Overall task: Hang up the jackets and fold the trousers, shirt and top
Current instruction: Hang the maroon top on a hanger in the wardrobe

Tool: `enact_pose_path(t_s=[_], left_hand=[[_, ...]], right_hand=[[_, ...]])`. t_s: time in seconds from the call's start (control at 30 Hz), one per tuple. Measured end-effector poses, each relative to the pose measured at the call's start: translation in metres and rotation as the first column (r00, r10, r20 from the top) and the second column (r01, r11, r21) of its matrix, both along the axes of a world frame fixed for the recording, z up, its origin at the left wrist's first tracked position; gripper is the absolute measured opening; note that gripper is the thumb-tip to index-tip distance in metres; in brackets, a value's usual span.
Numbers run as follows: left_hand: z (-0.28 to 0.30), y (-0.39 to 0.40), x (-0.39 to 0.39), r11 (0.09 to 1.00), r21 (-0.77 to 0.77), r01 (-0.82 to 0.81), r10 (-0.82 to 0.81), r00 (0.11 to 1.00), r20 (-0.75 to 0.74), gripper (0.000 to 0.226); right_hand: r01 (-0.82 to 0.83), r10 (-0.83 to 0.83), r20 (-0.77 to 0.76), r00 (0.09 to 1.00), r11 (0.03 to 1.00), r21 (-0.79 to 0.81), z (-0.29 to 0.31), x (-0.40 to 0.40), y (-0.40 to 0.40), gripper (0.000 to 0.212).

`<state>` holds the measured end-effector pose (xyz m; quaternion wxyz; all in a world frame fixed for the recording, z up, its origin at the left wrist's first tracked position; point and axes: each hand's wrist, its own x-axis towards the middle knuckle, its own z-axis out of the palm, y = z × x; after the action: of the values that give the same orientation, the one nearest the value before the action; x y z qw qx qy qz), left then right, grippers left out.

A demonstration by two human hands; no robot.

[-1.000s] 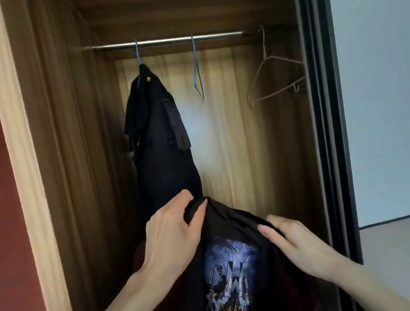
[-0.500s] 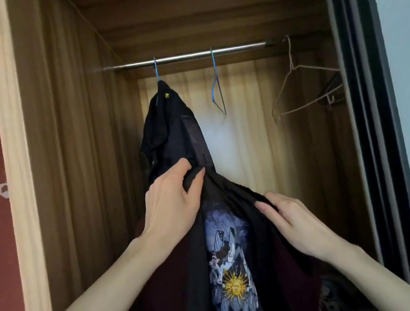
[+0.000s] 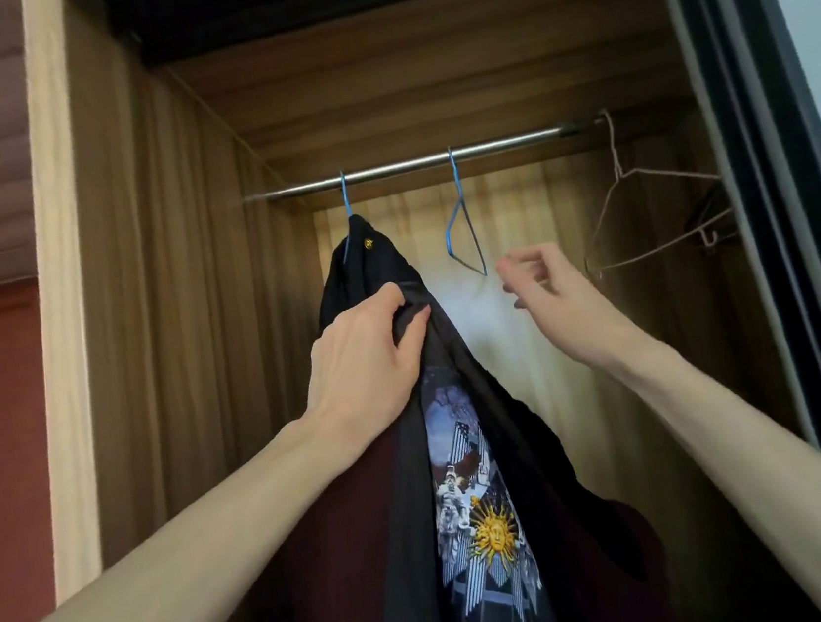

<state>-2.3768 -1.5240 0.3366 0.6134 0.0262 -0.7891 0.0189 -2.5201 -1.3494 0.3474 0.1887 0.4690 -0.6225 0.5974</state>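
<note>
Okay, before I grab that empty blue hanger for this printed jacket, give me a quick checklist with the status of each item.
1. Printed jacket held: ok, left hand grips its top.
2. Right hand free: ok, holds nothing, close to the hanger.
3. Empty blue hanger on the rail: ok, bare.
4. Room on the rail: ok, a gap lies beside the hung dark jacket.
5. Jacket untangled below: cannot tell, its lower part is out of view.

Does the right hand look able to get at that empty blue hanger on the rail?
Probably yes. The right hand holds nothing and is raised just beside the empty blue hanger, with nothing between them; the left hand alone grips the printed black garment.
</note>
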Motion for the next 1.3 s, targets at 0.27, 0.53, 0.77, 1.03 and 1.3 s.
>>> enact_pose_path(t_s=[0.27,0.53,0.77,1.03,1.3], left_hand=[[0.013,0.012,0.008,0.992,-0.1,-0.07,0.076,0.995,0.061,0.037],[0.005,0.0,0.036,0.987,-0.11,-0.118,0.127,0.988,0.083,0.031],[-0.013,-0.009,0.047,0.986,-0.099,-0.134,0.138,0.99,0.039,0.019],[-0.03,-0.002,0.048,0.978,-0.09,-0.187,0.19,0.981,0.029,0.029],[-0.045,0.009,0.037,0.964,-0.008,-0.266,0.266,0.964,0.001,0.026]], right_hand=[[0.049,-0.09,0.327,0.941,0.99,0.131,0.127,-0.003,-0.062,0.05],[0.044,-0.074,0.462,0.884,0.996,0.076,0.142,-0.02,-0.096,0.019],[0.135,-0.136,0.299,0.945,0.991,0.026,0.127,-0.052,-0.104,0.027],[0.065,-0.052,0.128,0.99,0.993,-0.095,0.097,-0.085,-0.089,0.026],[-0.085,0.128,0.157,0.979,0.963,-0.255,0.007,-0.05,-0.103,0.016]])
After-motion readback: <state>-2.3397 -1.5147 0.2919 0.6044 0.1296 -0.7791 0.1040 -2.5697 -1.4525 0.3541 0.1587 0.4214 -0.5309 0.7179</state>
